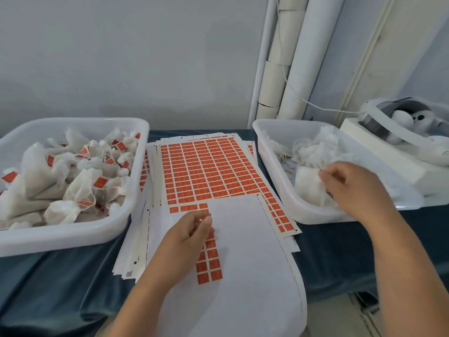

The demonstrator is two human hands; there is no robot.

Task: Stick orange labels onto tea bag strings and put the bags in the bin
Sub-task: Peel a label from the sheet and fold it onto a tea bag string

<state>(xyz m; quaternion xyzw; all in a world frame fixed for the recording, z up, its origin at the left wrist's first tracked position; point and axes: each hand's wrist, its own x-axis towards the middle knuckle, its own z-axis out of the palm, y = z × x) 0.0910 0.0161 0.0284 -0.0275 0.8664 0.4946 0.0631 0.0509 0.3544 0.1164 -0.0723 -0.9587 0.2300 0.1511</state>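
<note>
Standing at the desk (328, 251), I see the work split between the two hands. The right hand (352, 186) is down in the right bin (274, 166), fingers curled into the mesh of a plain tea bag (307, 188) at the near end of a loose white heap of bags that show no orange. The left hand (189, 232) hangs over the label sheet (206, 166) in the middle, thumb and forefinger drawn together at the far end of a label strip (210, 263). Whether a label sits between them I cannot tell. That strip is what is left on the peeled part of the sheet, two labels wide, its long axis running near to far, with bare white backing on either side. The move ahead turns on one gap: the bag lies well to the right of the left hand and a little farther off. So I judge the right hand, the nearer one, must carry the bag and its string leftward over the sheet to meet the label. The left bin (73, 242) is well filled with labelled bags (82, 188), orange tags showing among them, and looks like the drop point. More sheets are stacked under the top one. A white headset (388, 122) rests on a box at far right.
</note>
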